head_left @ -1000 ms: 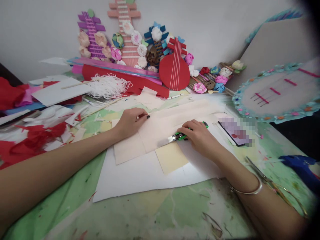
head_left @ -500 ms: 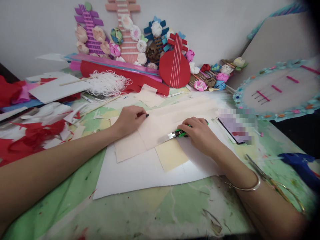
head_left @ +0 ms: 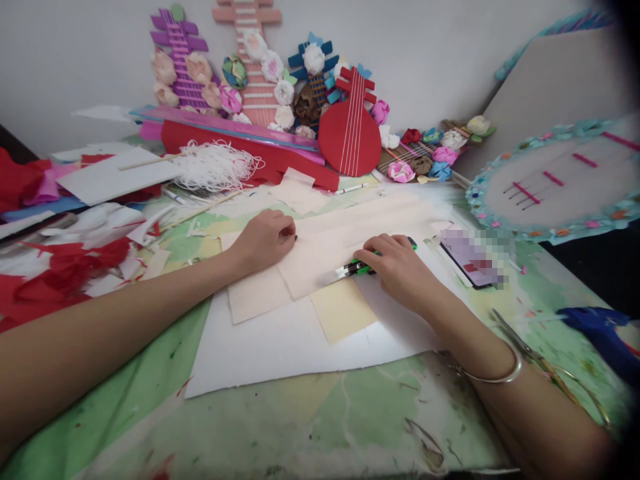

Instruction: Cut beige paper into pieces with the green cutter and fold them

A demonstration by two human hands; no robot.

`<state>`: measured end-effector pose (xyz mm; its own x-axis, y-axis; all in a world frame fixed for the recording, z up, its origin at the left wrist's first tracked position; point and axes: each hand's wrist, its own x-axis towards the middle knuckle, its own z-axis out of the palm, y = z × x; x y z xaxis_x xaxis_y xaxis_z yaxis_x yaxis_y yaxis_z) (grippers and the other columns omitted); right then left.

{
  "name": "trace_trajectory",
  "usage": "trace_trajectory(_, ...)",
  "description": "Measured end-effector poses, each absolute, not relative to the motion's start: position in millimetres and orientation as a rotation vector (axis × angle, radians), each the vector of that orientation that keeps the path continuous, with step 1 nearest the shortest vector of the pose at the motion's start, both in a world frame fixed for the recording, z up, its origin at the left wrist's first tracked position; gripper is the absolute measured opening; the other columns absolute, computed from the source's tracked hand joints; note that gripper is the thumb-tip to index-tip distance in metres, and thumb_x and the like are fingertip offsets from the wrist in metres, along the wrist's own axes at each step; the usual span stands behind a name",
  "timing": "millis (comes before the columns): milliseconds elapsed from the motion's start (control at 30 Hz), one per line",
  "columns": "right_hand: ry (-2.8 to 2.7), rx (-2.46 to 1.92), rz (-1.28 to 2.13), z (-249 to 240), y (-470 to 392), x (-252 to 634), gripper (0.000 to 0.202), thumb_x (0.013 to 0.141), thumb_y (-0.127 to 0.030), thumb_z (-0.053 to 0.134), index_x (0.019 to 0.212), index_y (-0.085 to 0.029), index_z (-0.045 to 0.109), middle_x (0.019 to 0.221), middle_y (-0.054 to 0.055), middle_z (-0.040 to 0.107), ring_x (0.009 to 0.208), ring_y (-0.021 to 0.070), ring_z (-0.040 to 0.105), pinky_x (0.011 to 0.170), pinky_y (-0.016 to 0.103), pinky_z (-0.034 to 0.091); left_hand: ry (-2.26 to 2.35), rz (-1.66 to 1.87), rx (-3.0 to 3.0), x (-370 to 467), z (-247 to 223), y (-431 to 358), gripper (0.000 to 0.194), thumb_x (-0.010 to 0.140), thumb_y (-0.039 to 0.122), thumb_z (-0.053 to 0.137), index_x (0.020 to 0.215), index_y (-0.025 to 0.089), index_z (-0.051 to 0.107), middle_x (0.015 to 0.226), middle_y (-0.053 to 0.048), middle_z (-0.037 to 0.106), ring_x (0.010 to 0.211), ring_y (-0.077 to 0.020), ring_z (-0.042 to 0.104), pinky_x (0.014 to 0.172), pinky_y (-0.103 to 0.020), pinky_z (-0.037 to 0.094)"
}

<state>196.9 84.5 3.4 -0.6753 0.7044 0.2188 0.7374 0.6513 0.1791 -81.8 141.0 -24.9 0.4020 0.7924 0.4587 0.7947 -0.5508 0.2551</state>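
Note:
My right hand is wrapped round a green and black utility knife, whose metal end points left over the cream sheet. My left hand rests at the left part of that sheet, fingers curled and closed; whatever they may hold is hidden. Another cream piece lies partly under the sheet. Below it a pale yellow piece shows, and all of these lie on a large white board.
Scissors and a blue glue gun lie at the right, near a phone. Red scraps and white cord fill the left. A red lute-shaped craft leans at the back among others with paper flowers.
My left hand has shifted and its fingers have curled slightly more. The knife and my right hand have barely moved.

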Motion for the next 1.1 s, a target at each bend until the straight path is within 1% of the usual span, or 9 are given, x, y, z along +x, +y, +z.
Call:
trace_trajectory(133, -2.743, -1.209, -0.413, 4, 84, 196, 0.041, 0.084, 0.007, 0.035, 0.104, -0.017, 0.062, 0.097, 0.011, 0.061, 0.091, 0.0224, 0.051, 0.081, 0.036, 0.028, -1.324, -0.865, -2.589, -74, -16, 134, 0.017, 0.08, 0.015, 0.053, 0.093, 0.014, 0.063, 0.09, -0.009, 0.062, 0.091, -0.0247, 0.055, 0.085, -0.037, 0.044)
trace_trajectory(200, -2.749, -1.202, -0.437, 4, 84, 196, 0.04, 0.084, 0.006, 0.036, 0.103, -0.017, 0.062, 0.096, 0.011, 0.061, 0.09, 0.0224, 0.051, 0.08, 0.036, 0.027, -1.167, -0.947, -2.58, -66, -10, 126, 0.017, 0.083, 0.014, 0.05, 0.095, 0.014, 0.062, 0.095, -0.01, 0.062, 0.094, -0.0246, 0.054, 0.087, -0.038, 0.044)
trace_trajectory(300, -2.749, -1.198, -0.472, 4, 85, 195, 0.039, 0.085, 0.006, 0.037, 0.102, -0.018, 0.063, 0.097, 0.01, 0.062, 0.09, 0.022, 0.051, 0.081, 0.036, 0.027, -0.925, -1.01, -2.656, -52, -5, 113, 0.012, 0.088, 0.017, 0.05, 0.09, 0.015, 0.061, 0.087, -0.008, 0.061, 0.085, -0.0218, 0.052, 0.08, -0.035, 0.043)
trace_trajectory(367, -2.751, -1.21, -0.489, 4, 84, 195, 0.038, 0.085, 0.006, 0.038, 0.102, -0.018, 0.063, 0.098, 0.009, 0.062, 0.09, 0.022, 0.051, 0.081, 0.037, 0.027, -0.862, -0.947, -2.809, -46, -6, 109, 0.01, 0.089, 0.018, 0.049, 0.085, 0.016, 0.058, 0.079, -0.006, 0.058, 0.079, -0.0193, 0.05, 0.075, -0.032, 0.042)
trace_trajectory(433, -2.764, -1.224, -0.501, 4, 84, 195, 0.038, 0.085, 0.006, 0.038, 0.103, -0.017, 0.063, 0.099, 0.01, 0.062, 0.091, 0.0224, 0.052, 0.082, 0.037, 0.027, -0.897, -0.819, -2.98, -44, -9, 108, 0.01, 0.09, 0.017, 0.048, 0.082, 0.016, 0.055, 0.074, -0.003, 0.056, 0.075, -0.0173, 0.049, 0.07, -0.029, 0.04)
trace_trajectory(500, -2.779, -1.235, -0.508, 5, 83, 194, 0.038, 0.085, 0.005, 0.038, 0.104, -0.017, 0.062, 0.1, 0.01, 0.061, 0.091, 0.0228, 0.052, 0.082, 0.037, 0.028, -0.991, -0.691, -3.083, -45, -13, 110, 0.01, 0.091, 0.019, 0.048, 0.082, 0.017, 0.052, 0.073, -0.002, 0.056, 0.072, -0.0161, 0.048, 0.066, -0.027, 0.038)
trace_trajectory(667, -2.789, -1.238, -0.462, 5, 83, 194, 0.038, 0.085, 0.005, 0.037, 0.104, -0.016, 0.062, 0.098, 0.011, 0.059, 0.09, 0.0232, 0.05, 0.081, 0.037, 0.031, -1.108, -0.521, -3.131, -48, -17, 115, 0.016, 0.094, 0.025, 0.043, 0.082, 0.017, 0.05, 0.077, -0.003, 0.057, 0.072, -0.016, 0.049, 0.066, -0.028, 0.035)
trace_trajectory(933, -2.821, -1.187, -0.303, 9, 82, 197, 0.041, 0.079, 0.009, 0.036, 0.103, -0.012, 0.062, 0.095, 0.013, 0.055, 0.093, 0.0242, 0.047, 0.075, 0.032, 0.036, -1.108, -0.467, -3.125, -46, -16, 116, 0.017, 0.095, 0.026, 0.041, 0.083, 0.018, 0.049, 0.078, -0.003, 0.058, 0.073, -0.0168, 0.048, 0.065, -0.029, 0.033)
trace_trajectory(1100, -2.838, -1.224, -0.312, 12, 79, 198, 0.044, 0.074, 0.011, 0.036, 0.102, -0.012, 0.062, 0.095, 0.014, 0.055, 0.093, 0.0247, 0.048, 0.074, 0.032, 0.038, -1.092, -0.482, -3.135, -46, -16, 117, 0.016, 0.095, 0.025, 0.041, 0.083, 0.018, 0.048, 0.078, -0.003, 0.058, 0.073, -0.0165, 0.049, 0.065, -0.029, 0.033)
